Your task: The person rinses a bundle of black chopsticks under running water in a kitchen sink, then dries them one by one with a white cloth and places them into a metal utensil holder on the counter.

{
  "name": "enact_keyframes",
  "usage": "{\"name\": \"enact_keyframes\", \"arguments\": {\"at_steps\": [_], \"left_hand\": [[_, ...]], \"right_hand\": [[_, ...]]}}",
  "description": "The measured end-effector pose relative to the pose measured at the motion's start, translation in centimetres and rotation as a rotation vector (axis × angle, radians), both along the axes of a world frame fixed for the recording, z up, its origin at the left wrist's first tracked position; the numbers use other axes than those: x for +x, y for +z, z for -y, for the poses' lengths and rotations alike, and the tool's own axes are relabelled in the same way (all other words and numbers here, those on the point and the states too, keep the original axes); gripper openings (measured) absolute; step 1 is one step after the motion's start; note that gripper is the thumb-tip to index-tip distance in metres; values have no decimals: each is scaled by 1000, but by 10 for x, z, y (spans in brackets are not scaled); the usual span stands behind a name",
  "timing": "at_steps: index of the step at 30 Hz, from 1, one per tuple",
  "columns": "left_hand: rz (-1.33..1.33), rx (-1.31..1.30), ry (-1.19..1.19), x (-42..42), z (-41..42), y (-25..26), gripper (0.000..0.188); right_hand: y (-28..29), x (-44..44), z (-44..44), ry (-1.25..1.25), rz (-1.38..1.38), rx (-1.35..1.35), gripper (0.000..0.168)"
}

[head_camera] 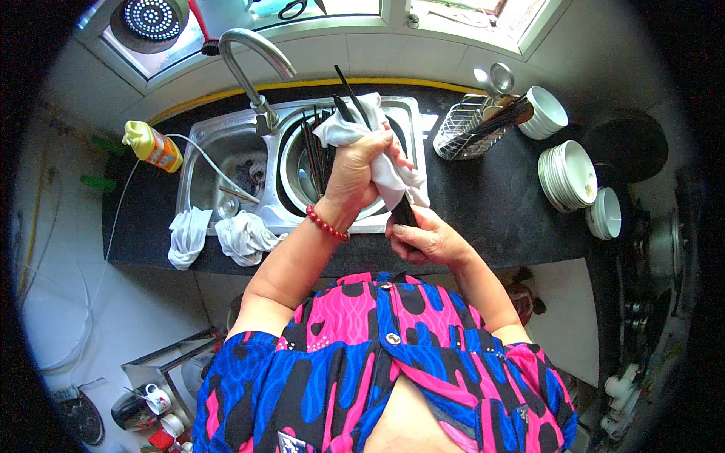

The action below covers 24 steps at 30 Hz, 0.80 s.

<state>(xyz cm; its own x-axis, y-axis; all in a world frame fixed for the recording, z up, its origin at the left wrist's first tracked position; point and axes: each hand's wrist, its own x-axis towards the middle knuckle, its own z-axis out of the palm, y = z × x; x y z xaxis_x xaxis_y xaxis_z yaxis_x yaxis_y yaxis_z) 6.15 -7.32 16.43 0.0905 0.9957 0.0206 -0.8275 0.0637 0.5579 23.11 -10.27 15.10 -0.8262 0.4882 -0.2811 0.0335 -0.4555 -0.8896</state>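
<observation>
A white cloth (391, 175) is wrapped around a bundle of dark chopsticks (403, 218), and my left hand (362, 164) grips the cloth around the bundle's middle. My right hand (425, 235) is closed on the near end of the same chopsticks. The far tips stick out above the cloth, one reaching higher than the others. Beneath my hands, in the right-hand basin of the steel sink (422, 113), stands a round metal bowl (287, 170). More dark chopsticks (317, 150) lean in that bowl. The cloth and my hands hide part of it.
Two white cloths (190, 238) lie at the sink's front left, below the faucet (255, 48). A yellow bottle (150, 146) stands left. To the right are a wire utensil holder (467, 127) with chopsticks and ladle, stacked plates (566, 175) and white bowls (544, 113).
</observation>
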Motion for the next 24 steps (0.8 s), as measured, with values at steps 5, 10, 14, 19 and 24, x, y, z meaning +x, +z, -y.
{"name": "enact_keyframes", "arguments": {"at_steps": [5,10,14,19,24], "left_hand": [[-131,-129,85,6,8,-10,13],[-170,-126,274,-12,-2,-8,8],[-169,62,484,-56,-18,29,12],[-263,108,485,-72,-18,42,15],[-665,-105,131,-13,0,14,31]], "right_hand": [[-31,-7,-5,-221,190,737,15],[-39,3,-3,-291,298,1074,14],[-37,33,11,-204,332,951,12],[-30,46,9,-451,218,438,9],[-7,10,-11,-335,-9,254,13]]}}
